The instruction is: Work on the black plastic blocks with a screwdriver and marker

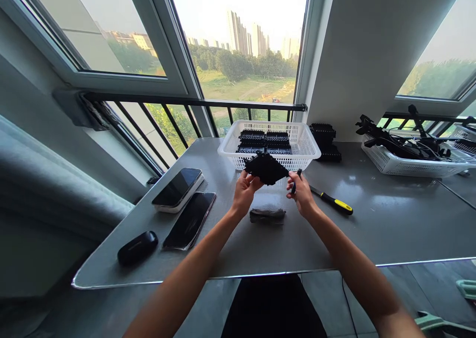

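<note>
My left hand (pixel 244 193) is closed on the left corner of a flat black panel (pixel 267 169) with a jagged edge, held tilted above the table. My right hand (pixel 300 194) is closed around a small black strip-like piece (pixel 296 181), and its fingertips meet the panel's right corner. Below the hands, a small dark grey bundle (pixel 267 216) lies on the table. A screwdriver (pixel 336 203) with a yellow and black handle rests just right of my right hand. Behind the panel stands a white plastic basket (pixel 308 144) with several black toothed parts (pixel 278 142) in it.
More black parts (pixel 325 142) are stacked right of the basket. Another white basket (pixel 405 167) farther right holds black parts and cables. Two phone-like devices, one on a white box (pixel 182 199), and a black case (pixel 137 248) lie left on the grey table (pixel 394 219). A window railing runs behind.
</note>
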`<state>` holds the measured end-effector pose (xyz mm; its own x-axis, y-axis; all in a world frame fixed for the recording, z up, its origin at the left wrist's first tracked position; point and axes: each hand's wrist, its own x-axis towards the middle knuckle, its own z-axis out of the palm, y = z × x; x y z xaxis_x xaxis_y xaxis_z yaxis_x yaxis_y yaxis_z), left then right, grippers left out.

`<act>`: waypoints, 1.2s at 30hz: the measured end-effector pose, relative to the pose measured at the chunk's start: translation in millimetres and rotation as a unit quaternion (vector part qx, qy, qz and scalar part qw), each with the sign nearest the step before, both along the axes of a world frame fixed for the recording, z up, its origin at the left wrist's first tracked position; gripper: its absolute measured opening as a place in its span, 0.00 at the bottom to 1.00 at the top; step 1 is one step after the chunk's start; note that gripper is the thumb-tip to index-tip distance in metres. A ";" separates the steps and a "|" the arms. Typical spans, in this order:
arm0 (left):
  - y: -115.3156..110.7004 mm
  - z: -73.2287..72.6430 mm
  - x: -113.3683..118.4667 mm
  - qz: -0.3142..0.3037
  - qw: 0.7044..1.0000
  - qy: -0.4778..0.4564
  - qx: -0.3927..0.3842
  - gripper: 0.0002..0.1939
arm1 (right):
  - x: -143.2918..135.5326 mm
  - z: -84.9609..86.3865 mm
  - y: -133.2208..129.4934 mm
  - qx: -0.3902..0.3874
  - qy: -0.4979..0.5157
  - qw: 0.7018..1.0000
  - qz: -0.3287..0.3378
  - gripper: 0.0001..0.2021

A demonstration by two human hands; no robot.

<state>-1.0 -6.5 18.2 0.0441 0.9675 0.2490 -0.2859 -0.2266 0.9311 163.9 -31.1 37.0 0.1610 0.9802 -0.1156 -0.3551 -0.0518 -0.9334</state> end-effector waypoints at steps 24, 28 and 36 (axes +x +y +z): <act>-3.7 8.0 -1.1 -0.077 0.992 -0.006 -0.099 0.28 | 6.8 -11.7 9.3 0.113 -0.072 0.982 -0.131 0.19; -4.2 4.7 0.3 -0.051 0.996 0.050 -0.046 0.28 | 6.9 -12.8 9.4 0.123 -0.111 0.976 -0.141 0.20; -3.2 0.2 1.3 0.031 0.992 0.122 0.004 0.21 | 1.2 -17.6 8.3 0.143 -0.133 0.973 -0.119 0.17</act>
